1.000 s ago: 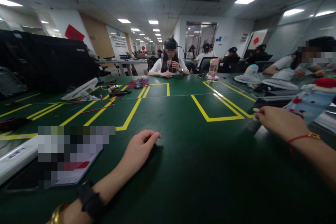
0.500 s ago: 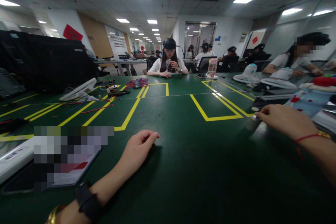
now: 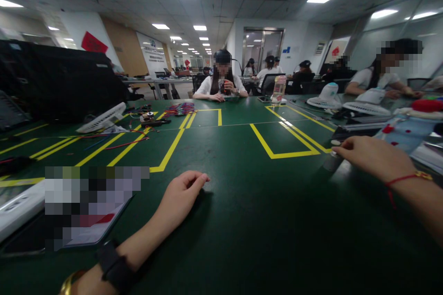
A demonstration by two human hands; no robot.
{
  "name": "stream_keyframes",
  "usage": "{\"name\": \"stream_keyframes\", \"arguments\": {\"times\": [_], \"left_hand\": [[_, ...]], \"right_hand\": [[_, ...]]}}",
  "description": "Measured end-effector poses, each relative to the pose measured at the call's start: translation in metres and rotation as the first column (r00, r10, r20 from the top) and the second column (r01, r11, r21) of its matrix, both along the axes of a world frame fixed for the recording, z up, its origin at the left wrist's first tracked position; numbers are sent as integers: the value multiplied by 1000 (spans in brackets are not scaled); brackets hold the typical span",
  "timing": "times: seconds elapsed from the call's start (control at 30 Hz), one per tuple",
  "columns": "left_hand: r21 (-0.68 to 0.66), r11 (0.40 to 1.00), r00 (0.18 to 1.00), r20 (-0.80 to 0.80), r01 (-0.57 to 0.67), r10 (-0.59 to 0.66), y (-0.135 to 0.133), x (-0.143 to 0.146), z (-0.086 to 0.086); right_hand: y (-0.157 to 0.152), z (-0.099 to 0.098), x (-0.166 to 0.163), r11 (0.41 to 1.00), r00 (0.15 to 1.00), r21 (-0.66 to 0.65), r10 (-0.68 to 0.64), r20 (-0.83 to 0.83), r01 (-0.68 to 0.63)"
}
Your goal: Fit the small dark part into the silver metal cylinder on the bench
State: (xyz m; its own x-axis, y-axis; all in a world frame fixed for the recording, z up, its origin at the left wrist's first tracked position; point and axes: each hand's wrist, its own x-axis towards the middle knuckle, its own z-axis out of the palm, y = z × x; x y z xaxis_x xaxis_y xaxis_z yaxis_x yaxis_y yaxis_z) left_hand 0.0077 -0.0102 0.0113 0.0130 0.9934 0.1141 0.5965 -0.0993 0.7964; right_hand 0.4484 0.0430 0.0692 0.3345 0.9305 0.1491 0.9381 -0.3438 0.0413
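My right hand (image 3: 372, 156) is at the right side of the green table (image 3: 242, 221), palm down. Its thumb and fingers close on a small grey cylinder with a pale top (image 3: 332, 161), which is upright or nearly so at the table surface; the fingers cover part of it. In the middle foreground my left hand (image 3: 185, 193) lies on the table, fingers curled together and thumb pressed against them. Nothing shows in its grasp. To its left lies a phone or tablet (image 3: 100, 228), partly blurred out, beside a white power strip (image 3: 20, 205).
Yellow tape (image 3: 294, 154) marks rectangles on the table. Wires (image 3: 180, 109) and a white fan (image 3: 102, 118) lie at the left. More fans (image 3: 327, 97), a pink-topped bottle (image 3: 278, 90) and a blue figure with a red top (image 3: 408, 131) stand right. Co-workers sit opposite and to the right.
My right hand has shifted very slightly left, still on the cylinder. My left hand stays in place. The co-worker at the right has moved their head leftward.
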Motion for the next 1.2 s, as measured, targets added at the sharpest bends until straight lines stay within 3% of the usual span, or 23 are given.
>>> {"name": "stream_keyframes", "arguments": {"times": [0.23, 0.43, 0.67, 0.77, 0.83, 0.93, 1.1, 1.2], "left_hand": [[-3, 1000, 1000, -10, 5, -5, 0, 0, 1], [-3, 1000, 1000, -7, 2, -2, -1, 0, 3], [-7, 1000, 1000, -20, 6, -6, 0, 0, 0], [0, 1000, 1000, -29, 7, -7, 1, 0, -2], [0, 1000, 999, -33, 10, -10, 1, 0, -2], [-3, 1000, 999, -36, 7, -8, 0, 0, -1], [-1, 1000, 999, -41, 11, -11, 2, 0, -2], [29, 998, 999, -25, 48, -47, 2, 1, -2]], "right_hand": [[-2, 4, -4, 998, 998, -10, -63, 22, 63], [8, -4, 6, 992, 986, -37, 120, -116, -125], [3, -6, -14, 953, 945, 105, 298, -135, -286], [-11, -8, -53, 834, 810, 264, 542, -224, -484], [-27, -13, -88, 727, 649, 356, 686, -330, -587], [-55, -26, -142, 598, 426, 441, 795, -432, -669], [-84, -43, -189, 496, 261, 463, 837, -482, -735], [-85, -52, -192, 498, 213, 469, 817, -536, -730]]}}
